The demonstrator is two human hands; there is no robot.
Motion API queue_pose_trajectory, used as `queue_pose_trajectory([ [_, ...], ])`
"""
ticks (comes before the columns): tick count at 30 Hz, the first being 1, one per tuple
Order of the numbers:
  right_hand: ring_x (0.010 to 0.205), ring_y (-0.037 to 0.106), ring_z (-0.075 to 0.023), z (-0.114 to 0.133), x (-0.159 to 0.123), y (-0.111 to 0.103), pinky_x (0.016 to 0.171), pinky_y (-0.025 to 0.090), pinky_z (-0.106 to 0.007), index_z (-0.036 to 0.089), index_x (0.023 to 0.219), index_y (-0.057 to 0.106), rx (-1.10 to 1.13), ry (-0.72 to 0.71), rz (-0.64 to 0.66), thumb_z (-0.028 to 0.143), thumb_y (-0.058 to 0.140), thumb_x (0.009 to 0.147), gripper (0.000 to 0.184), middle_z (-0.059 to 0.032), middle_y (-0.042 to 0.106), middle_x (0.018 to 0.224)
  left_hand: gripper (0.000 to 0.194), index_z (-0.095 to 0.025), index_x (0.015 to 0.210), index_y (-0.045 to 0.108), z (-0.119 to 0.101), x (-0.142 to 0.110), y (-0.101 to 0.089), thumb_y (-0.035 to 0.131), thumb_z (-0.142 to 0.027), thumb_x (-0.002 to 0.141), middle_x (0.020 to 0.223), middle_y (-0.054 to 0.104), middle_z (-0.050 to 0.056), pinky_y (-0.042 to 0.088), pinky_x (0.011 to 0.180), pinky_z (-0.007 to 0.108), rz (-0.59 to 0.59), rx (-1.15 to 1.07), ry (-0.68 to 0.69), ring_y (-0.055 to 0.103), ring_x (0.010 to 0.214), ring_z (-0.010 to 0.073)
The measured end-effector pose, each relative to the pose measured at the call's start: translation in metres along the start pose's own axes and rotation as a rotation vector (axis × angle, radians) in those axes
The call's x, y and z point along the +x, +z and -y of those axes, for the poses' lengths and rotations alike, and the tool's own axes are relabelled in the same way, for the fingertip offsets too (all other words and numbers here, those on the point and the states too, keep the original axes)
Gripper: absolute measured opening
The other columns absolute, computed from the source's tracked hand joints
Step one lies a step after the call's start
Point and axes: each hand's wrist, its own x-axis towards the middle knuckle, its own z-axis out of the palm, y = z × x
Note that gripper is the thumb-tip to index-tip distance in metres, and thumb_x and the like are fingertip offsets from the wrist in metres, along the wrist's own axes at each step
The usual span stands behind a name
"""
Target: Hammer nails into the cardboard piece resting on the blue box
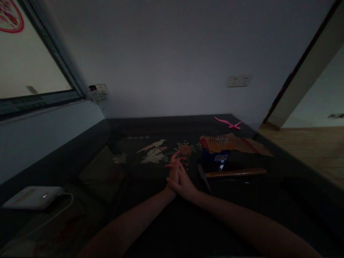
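My left hand [173,175] and my right hand [186,183] are pressed together above the dark table, fingers crossing. Several slim fingers fan out beyond the clasp, seemingly my left hand's. My right hand's fingers lie closed against my left hand, its thumb crossing toward the left. No tool or object shows between them. Just right of the hands lies a hammer with a wooden handle [236,173] and a dark head [203,178]. Behind it stands a blue box [215,157], with a torn piece of cardboard [228,143] on top carrying a row of what look like nails [217,138].
The dark glossy tabletop [150,125] bears a printed bird and flowers. A pink ribbon [229,123] lies near its far right corner. On the left sits a white device [33,197] with a white cable [60,211]. A wall with sockets [239,81] rises behind.
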Motion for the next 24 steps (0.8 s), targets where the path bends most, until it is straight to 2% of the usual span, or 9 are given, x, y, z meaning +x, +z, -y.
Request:
queue_pose_trajectory([
  [4,0.118,0.04,-0.0234,-0.0006,-0.0008,0.0002,0.096,0.038,-0.037,0.019,0.12,0.051,-0.003,-0.006,-0.011,0.025,0.057,0.078,0.042,-0.0105,0.042,0.127,0.054,-0.017,0.138,0.031,-0.0068,-0.0011,0.0033,0.037,-0.039,0.089,0.127,0.044,0.012,0.041,0.1,0.038,-0.025,0.043,-0.05,0.048,0.113,0.0277],
  [8,0.116,0.041,-0.0234,-0.0013,-0.001,0.0012,0.095,0.038,-0.038,0.019,0.119,0.051,0.01,0.014,-0.016,0.025,0.056,0.079,0.041,-0.0103,0.043,0.124,0.045,-0.019,0.129,0.041,-0.0101,-0.0041,0.0034,0.045,-0.036,0.088,0.129,0.043,0.011,0.039,0.097,0.048,-0.038,0.062,-0.06,0.045,0.116,0.026],
  [12,0.116,0.041,-0.0238,-0.0012,-0.0013,0.0011,0.095,0.039,-0.037,0.02,0.12,0.051,0.017,0.031,-0.011,0.026,0.056,0.079,0.041,-0.0101,0.042,0.126,0.035,-0.02,0.119,0.05,-0.0082,-0.0059,-0.0005,0.049,-0.033,0.087,0.125,0.047,0.01,0.043,0.091,0.043,-0.064,0.02,-0.066,0.05,0.109,0.0222],
  [16,0.117,0.04,-0.0233,-0.0016,-0.0012,0.0008,0.095,0.038,-0.036,0.02,0.12,0.051,0.024,0.034,-0.004,0.026,0.056,0.079,0.041,-0.0098,0.042,0.126,0.039,-0.022,0.125,0.046,-0.0039,-0.0034,-0.0029,0.042,-0.038,0.089,0.121,0.05,0.009,0.045,0.089,0.041,-0.104,-0.086,-0.069,0.052,0.105,0.0222],
  [19,0.117,0.04,-0.0231,-0.0014,-0.0006,0.0008,0.095,0.038,-0.036,0.019,0.119,0.051,0.021,0.038,-0.003,0.024,0.056,0.079,0.041,-0.0098,0.043,0.125,0.045,-0.023,0.128,0.044,-0.0017,-0.0021,-0.0016,0.038,-0.044,0.088,0.108,0.055,0.009,0.05,0.081,0.035,-0.148,-0.188,-0.065,0.058,0.093,0.0227],
  [24,0.116,0.041,-0.0233,-0.0008,0.0002,0.0006,0.095,0.038,-0.036,0.017,0.119,0.051,0.03,0.049,0.014,0.025,0.055,0.078,0.042,-0.0108,0.043,0.125,0.054,-0.018,0.125,0.046,-0.0038,-0.0032,0.0016,0.056,-0.043,0.078,0.09,0.055,0.01,0.052,0.069,0.032,-0.245,-0.365,-0.059,0.059,0.079,0.0232],
])
